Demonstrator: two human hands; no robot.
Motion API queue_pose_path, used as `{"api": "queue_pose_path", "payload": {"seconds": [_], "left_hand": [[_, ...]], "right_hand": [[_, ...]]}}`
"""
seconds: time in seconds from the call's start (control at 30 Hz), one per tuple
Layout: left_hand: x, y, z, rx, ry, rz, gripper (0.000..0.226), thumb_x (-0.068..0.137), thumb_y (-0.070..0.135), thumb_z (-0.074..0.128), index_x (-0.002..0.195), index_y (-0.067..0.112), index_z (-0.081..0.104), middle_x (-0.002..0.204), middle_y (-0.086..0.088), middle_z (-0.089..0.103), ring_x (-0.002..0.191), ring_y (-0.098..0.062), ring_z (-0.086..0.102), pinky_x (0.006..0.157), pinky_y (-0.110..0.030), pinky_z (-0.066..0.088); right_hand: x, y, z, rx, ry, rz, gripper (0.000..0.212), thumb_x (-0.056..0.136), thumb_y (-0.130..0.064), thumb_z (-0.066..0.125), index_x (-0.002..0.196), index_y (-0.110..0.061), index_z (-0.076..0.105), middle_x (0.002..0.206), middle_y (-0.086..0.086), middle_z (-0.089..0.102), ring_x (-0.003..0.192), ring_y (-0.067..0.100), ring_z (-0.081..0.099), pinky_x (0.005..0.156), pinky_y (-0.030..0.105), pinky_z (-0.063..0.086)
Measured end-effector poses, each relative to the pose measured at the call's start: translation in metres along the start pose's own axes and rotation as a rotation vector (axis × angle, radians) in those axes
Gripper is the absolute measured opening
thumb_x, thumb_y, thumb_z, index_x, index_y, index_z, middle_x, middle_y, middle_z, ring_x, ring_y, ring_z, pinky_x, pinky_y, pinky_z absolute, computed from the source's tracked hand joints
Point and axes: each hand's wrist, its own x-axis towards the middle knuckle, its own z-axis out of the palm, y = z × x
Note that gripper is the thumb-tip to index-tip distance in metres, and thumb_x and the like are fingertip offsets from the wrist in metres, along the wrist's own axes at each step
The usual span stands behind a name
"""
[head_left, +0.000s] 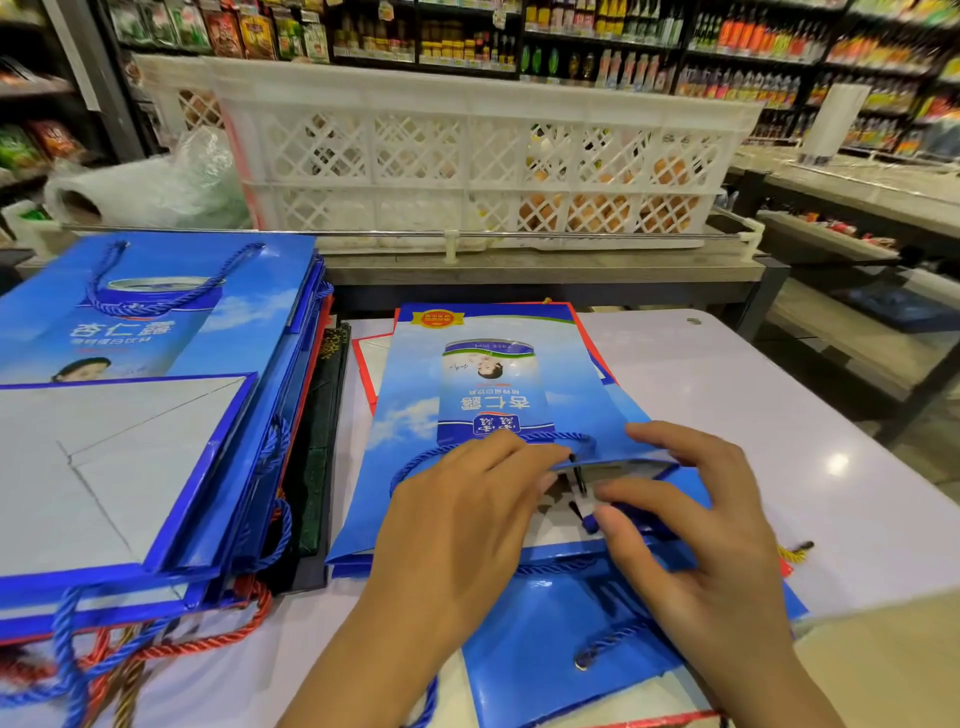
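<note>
Shop table (779, 415), lower centre: left hand (467, 519) pinches the blue bag (483, 395) open so right hand (696, 535) can pinch its cord (589, 522)

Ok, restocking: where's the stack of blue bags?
Head view: the stack lies left on the table, beside the bag held by the left hand and right hand.

The left hand (467, 519) and right hand (691, 525) hide the mouth of the blue bag (405, 415), the bag stack (130, 467) runs off the left edge, and the shelf goods (753, 36) are blurred.
</note>
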Motion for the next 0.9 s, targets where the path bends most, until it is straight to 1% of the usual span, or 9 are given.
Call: {"api": "queue_pose_path", "payload": {"seconds": [0.07, 0.13, 0.2, 0.3, 0.43, 0.63, 0.73, 0.83, 0.9], "left_hand": [[-0.0033, -0.0013, 0.0036, 0.002, -0.009, 0.027, 0.030, 0.092, 0.027, 0.042, 0.114, 0.031, 0.063, 0.097, 0.015, 0.065, 0.084, -0.012, 0.065, 0.056, -0.029, 0.054], [-0.0063, -0.0026, 0.0068, -0.013, -0.015, 0.049, 0.028, 0.090, 0.025, 0.046, 0.115, 0.031, 0.058, 0.096, 0.012, 0.064, 0.083, -0.014, 0.065, 0.053, -0.032, 0.054], [-0.0075, -0.0034, 0.0081, -0.021, -0.011, 0.070, 0.026, 0.092, 0.028, 0.046, 0.113, 0.028, 0.061, 0.095, 0.010, 0.065, 0.082, -0.017, 0.065, 0.052, -0.033, 0.053], [-0.0064, -0.0026, 0.0081, -0.016, -0.009, 0.090, 0.028, 0.093, 0.031, 0.044, 0.110, 0.024, 0.066, 0.092, 0.008, 0.066, 0.080, -0.017, 0.065, 0.050, -0.032, 0.053], [-0.0069, -0.0019, 0.0097, -0.010, 0.017, 0.088, 0.029, 0.094, 0.032, 0.044, 0.103, 0.022, 0.069, 0.089, 0.007, 0.067, 0.078, -0.017, 0.066, 0.050, -0.031, 0.053], [-0.0102, -0.0044, 0.0096, 0.021, 0.028, 0.071, 0.026, 0.094, 0.032, 0.044, 0.096, 0.024, 0.069, 0.084, 0.009, 0.066, 0.075, -0.015, 0.065, 0.050, -0.029, 0.053], [-0.0107, -0.0051, 0.0096, 0.027, 0.031, 0.069, 0.023, 0.094, 0.032, 0.043, 0.096, 0.027, 0.066, 0.083, 0.010, 0.065, 0.074, -0.014, 0.064, 0.050, -0.028, 0.052], [-0.0106, -0.0058, 0.0086, -0.001, 0.029, 0.045, 0.025, 0.096, 0.032, 0.041, 0.095, 0.026, 0.065, 0.082, 0.009, 0.064, 0.072, -0.016, 0.064, 0.049, -0.031, 0.052], [-0.0112, -0.0061, 0.0087, 0.004, 0.026, 0.064, 0.023, 0.096, 0.032, 0.043, 0.096, 0.027, 0.065, 0.082, 0.009, 0.064, 0.073, -0.016, 0.065, 0.048, -0.031, 0.051]], "right_hand": [[0.0003, 0.0007, 0.0052, -0.088, -0.035, -0.017, 0.029, 0.086, -0.041, 0.056, 0.086, -0.017, 0.073, 0.121, -0.001, 0.056, 0.110, 0.013, 0.049, 0.092, 0.021, 0.036], [0.0012, 0.0011, 0.0091, -0.129, -0.043, -0.028, 0.032, 0.085, -0.042, 0.057, 0.082, -0.016, 0.074, 0.117, 0.001, 0.061, 0.106, 0.015, 0.051, 0.088, 0.027, 0.037], [0.0012, 0.0025, 0.0107, -0.109, -0.054, -0.025, 0.030, 0.084, -0.041, 0.059, 0.079, -0.016, 0.074, 0.116, -0.001, 0.062, 0.106, 0.014, 0.052, 0.087, 0.031, 0.039], [0.0007, 0.0048, 0.0111, -0.002, -0.097, 0.026, 0.026, 0.083, -0.037, 0.060, 0.077, -0.017, 0.074, 0.118, -0.006, 0.060, 0.111, 0.011, 0.053, 0.089, 0.033, 0.044], [-0.0002, 0.0049, 0.0122, 0.046, -0.114, 0.089, 0.024, 0.083, -0.033, 0.057, 0.072, -0.017, 0.070, 0.113, -0.012, 0.055, 0.109, 0.007, 0.053, 0.086, 0.029, 0.044], [-0.0008, 0.0031, 0.0103, 0.033, -0.144, 0.034, 0.020, 0.082, -0.028, 0.055, 0.070, -0.016, 0.064, 0.101, -0.013, 0.058, 0.089, 0.015, 0.059, 0.074, 0.024, 0.044], [-0.0001, 0.0040, 0.0084, 0.073, -0.166, 0.014, 0.019, 0.081, -0.026, 0.055, 0.068, -0.014, 0.064, 0.100, -0.012, 0.060, 0.089, 0.014, 0.060, 0.072, 0.026, 0.046], [-0.0026, 0.0044, 0.0060, 0.148, -0.186, 0.019, 0.015, 0.078, -0.024, 0.057, 0.067, -0.014, 0.061, 0.100, -0.014, 0.057, 0.089, 0.014, 0.060, 0.072, 0.024, 0.045], [-0.0030, 0.0046, 0.0057, 0.169, -0.197, 0.030, 0.014, 0.079, -0.027, 0.059, 0.070, -0.016, 0.064, 0.100, -0.016, 0.058, 0.089, 0.011, 0.060, 0.072, 0.022, 0.046]]}}
